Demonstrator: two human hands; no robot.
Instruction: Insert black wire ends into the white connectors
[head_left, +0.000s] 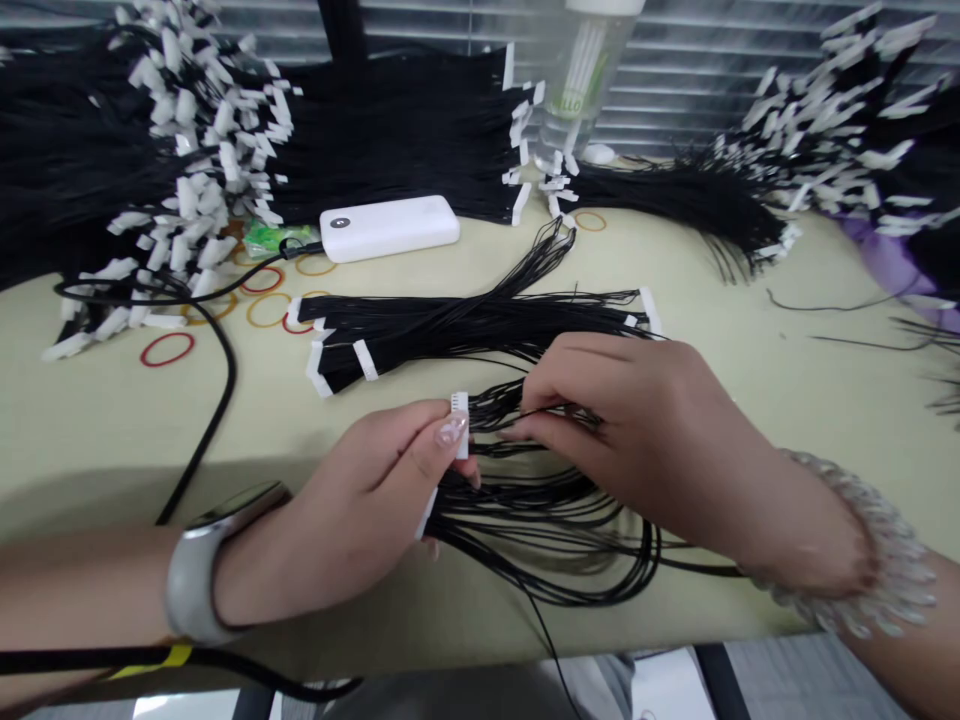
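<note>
My left hand (pixel 352 515) pinches a small white connector (pixel 459 412) between thumb and fingers, with a bunch of thin black wires (pixel 540 520) looping out below it. My right hand (pixel 660 440) grips thin black wires just right of the connector, fingertips close to it. Just beyond both hands, a flat bundle of black wires with white end tags (pixel 465 325) lies on the beige table (pixel 750 330).
Large heaps of black wires with white tags (pixel 172 150) fill the back left, back middle and back right (pixel 840 130). A white power bank (pixel 390 227) with a black cable, coloured rubber bands (pixel 166 349) and a clear bottle (pixel 581 80) stand behind.
</note>
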